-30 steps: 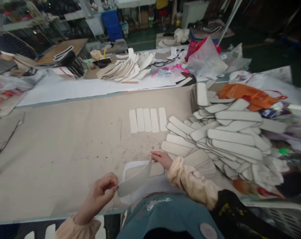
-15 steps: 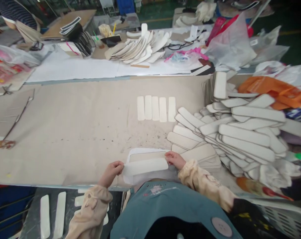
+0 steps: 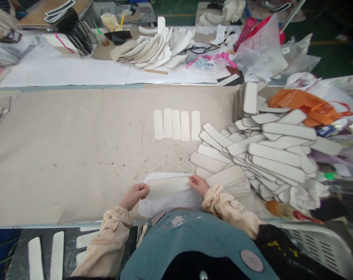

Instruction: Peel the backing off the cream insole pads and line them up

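Observation:
A long cream strip with rounded corners (image 3: 169, 187) stretches between my hands near the table's front edge. My left hand (image 3: 137, 193) pinches its left end, and my right hand (image 3: 199, 184) pinches the right end. Beneath it lies a white sheet (image 3: 156, 208) with rounded corners, partly covered by the strip. Close to my right hand, a big heap of similar dark-edged cream strips (image 3: 275, 163) spreads over the right side of the table. Farther back, several shorter cream pieces (image 3: 176, 124) lie side by side in a row.
A second table behind holds a pile of curved white pieces (image 3: 156, 50), a dark stack (image 3: 77, 39) and plastic bags (image 3: 264, 50). An orange bag (image 3: 306, 105) sits behind the heap. Below left, a dark surface (image 3: 21, 249) carries more pale strips. A grey plastic basket (image 3: 319, 245) stands lower right.
The strip in my hands has moved slightly away from me, over the top part of the white sheet, covering the piece that showed there. The whole view has shifted to the right.

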Tool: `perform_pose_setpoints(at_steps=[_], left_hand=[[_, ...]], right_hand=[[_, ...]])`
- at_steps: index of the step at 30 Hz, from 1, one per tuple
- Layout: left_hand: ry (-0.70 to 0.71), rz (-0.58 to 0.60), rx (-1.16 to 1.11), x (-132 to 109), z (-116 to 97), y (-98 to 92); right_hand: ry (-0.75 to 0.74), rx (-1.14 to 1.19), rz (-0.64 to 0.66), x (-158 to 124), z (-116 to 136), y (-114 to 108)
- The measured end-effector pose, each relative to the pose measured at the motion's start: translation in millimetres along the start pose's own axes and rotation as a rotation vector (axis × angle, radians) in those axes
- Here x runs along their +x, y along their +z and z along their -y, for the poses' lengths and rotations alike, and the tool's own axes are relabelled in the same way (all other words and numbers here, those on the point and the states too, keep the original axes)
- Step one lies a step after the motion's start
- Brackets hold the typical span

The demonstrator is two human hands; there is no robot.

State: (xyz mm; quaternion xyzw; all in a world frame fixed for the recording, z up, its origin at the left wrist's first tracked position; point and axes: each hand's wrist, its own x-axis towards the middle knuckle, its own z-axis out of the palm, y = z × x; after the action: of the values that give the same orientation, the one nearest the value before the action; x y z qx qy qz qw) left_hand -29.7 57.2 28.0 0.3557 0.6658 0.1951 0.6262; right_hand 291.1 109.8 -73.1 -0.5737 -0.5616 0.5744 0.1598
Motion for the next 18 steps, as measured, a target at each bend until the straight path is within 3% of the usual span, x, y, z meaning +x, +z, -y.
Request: perform_pose_setpoints(at_steps=[5, 13, 18], left_hand=[[-0.032, -0.049, 0.034, 6, -2, 3.2], [-0.076, -0.162, 0.099, 31, 36, -17.6], [-0.095, -0.142, 0.1, 35, 44, -19.0]], right_hand=[[0.039, -0.133, -0.063, -2, -1, 5], [0.003, -0.341, -0.084, -3, 8, 1], [0.002, -0.447, -0.085, -2, 14, 0]])
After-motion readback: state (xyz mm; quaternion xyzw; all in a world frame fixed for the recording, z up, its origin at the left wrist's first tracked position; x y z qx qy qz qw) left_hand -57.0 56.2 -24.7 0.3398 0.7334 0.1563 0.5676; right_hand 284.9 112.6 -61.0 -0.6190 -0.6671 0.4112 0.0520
